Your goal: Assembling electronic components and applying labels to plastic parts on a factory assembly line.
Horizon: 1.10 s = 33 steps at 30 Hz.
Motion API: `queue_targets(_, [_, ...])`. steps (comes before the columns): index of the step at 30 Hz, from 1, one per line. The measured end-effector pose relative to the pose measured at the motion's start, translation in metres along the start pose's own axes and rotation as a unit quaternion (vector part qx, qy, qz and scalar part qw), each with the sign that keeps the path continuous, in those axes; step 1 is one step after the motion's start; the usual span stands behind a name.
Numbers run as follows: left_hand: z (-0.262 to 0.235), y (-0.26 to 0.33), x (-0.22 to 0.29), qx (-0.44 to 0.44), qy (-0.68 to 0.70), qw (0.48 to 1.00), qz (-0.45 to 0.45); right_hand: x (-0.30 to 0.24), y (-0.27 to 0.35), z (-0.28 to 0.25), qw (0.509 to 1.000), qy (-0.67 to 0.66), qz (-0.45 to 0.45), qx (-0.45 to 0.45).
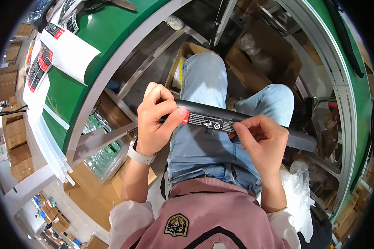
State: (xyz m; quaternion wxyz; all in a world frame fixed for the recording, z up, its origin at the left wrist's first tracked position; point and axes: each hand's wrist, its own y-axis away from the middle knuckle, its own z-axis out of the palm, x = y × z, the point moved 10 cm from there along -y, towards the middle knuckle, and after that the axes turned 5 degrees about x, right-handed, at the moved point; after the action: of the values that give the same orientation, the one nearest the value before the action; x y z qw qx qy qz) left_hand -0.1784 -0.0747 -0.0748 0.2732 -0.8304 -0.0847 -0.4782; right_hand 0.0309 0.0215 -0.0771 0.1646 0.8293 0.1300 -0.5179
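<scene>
A long black tube-like part (301, 140) lies across above my lap, slanting down to the right. On its side is a black warning label (212, 121) with a red patch at its left end and white print. My left hand (158, 112) is closed round the part's left end, its thumb on the label's red patch. At the label's right end my right hand (259, 135) pinches with thumb and forefinger, touching the label's edge. How firmly that edge is stuck down I cannot tell.
To the left, a green table (112, 25) carries sheets of labels (68, 52), scissors (106, 5) and translucent strips (50, 141). Beyond my knees stands an open cardboard box (274, 54) among metal table legs. Clear plastic bags (297, 195) hang at my right.
</scene>
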Motion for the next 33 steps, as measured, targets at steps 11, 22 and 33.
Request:
queue_targets(11, [0.002, 0.003, 0.000, 0.007, -0.042, 0.999, 0.007, -0.016, 0.000, 0.005, 0.993, 0.076, -0.088, 0.008])
queue_targets(22, [0.001, 0.006, -0.010, -0.004, -0.036, 0.998, -0.057, -0.015, 0.001, 0.007, 0.995, 0.066, -0.075, -0.003])
queue_targets(33, [-0.007, 0.019, -0.037, 0.049, 0.091, 0.987, -0.125, -0.009, 0.000, 0.009, 0.997, 0.066, -0.042, -0.017])
